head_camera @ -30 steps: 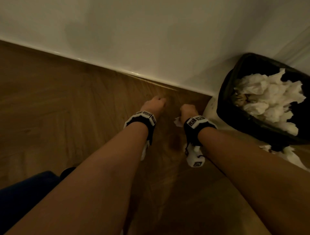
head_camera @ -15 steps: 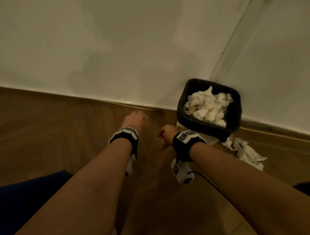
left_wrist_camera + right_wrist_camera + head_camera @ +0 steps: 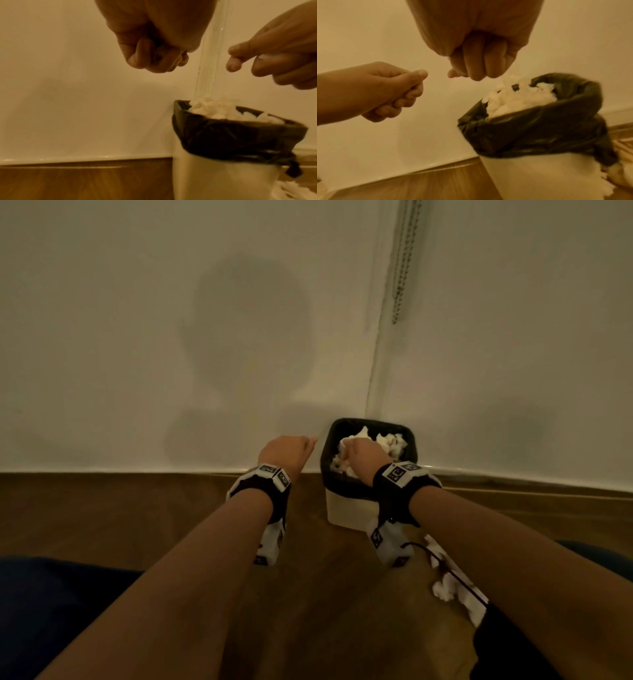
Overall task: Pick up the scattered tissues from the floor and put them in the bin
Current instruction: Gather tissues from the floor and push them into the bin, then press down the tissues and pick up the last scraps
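Observation:
A white bin (image 3: 346,508) with a black liner (image 3: 240,135) (image 3: 539,128) stands in the wall corner, heaped with crumpled white tissues (image 3: 390,441) (image 3: 214,109) (image 3: 518,97). My right hand (image 3: 356,453) (image 3: 476,70) (image 3: 248,63) hovers over the bin's near edge with its fingers curled. A thin wisp of tissue (image 3: 513,70) trails from under them towards the heap. My left hand (image 3: 291,448) (image 3: 154,59) (image 3: 406,94) hangs in the air just left of the bin, curled into a fist with nothing showing in it. More tissues (image 3: 445,590) (image 3: 291,192) lie on the floor to the right of the bin.
White walls meet behind the bin, and a bead chain (image 3: 400,268) hangs in the corner. The wooden floor (image 3: 137,508) runs left along the skirting. A dark cable (image 3: 445,570) crosses the floor tissues. My blue-clad knee (image 3: 51,594) sits at the lower left.
Both hands have risen from the floor to bin height. The right hand, which picked a tissue off the floor, has moved right to over the bin. The head view has lifted.

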### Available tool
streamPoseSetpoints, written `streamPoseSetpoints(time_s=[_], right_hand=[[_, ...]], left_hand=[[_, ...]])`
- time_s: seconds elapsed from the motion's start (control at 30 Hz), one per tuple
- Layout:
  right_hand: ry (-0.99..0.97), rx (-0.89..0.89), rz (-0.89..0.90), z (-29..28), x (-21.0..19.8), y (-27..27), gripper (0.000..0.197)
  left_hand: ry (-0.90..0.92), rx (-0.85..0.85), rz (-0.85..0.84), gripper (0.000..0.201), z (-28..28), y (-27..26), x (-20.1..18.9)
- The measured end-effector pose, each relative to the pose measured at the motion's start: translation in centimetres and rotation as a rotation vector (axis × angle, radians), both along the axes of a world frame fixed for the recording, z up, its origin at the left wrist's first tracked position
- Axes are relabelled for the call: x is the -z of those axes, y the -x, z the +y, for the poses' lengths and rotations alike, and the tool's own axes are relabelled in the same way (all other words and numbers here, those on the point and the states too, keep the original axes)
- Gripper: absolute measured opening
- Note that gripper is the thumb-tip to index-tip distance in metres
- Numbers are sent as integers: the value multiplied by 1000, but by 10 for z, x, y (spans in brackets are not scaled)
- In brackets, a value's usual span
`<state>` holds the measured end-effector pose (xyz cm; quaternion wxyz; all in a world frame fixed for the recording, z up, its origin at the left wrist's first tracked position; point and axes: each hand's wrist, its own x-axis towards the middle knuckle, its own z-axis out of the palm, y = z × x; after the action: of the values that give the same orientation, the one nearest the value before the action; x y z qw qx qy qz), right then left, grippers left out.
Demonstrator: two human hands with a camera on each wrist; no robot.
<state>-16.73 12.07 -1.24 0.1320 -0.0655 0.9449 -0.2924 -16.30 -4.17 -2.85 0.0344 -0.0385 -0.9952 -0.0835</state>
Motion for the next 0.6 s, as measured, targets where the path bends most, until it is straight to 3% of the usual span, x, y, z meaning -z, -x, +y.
streamPoseSetpoints(time_s=[0.17,0.3,0.43,0.53,0.6], right_hand=[[-16,110,69,43,-12,13,30],[-94,121,-84,66,-18,31,40],[-246,124,-63,83,-14,52,46],[-86,103,26,82,1,63,49],[27,123,58,71,11,68,38]], left_hand=[[-103,104,-24,29,37,9,-17],[-142,69,10,27,61,21,-13],[-240,60,-5,41,75,44,-5],[-281,103,-64,41,81,63,5],[-229,103,-146,36,85,78,15]])
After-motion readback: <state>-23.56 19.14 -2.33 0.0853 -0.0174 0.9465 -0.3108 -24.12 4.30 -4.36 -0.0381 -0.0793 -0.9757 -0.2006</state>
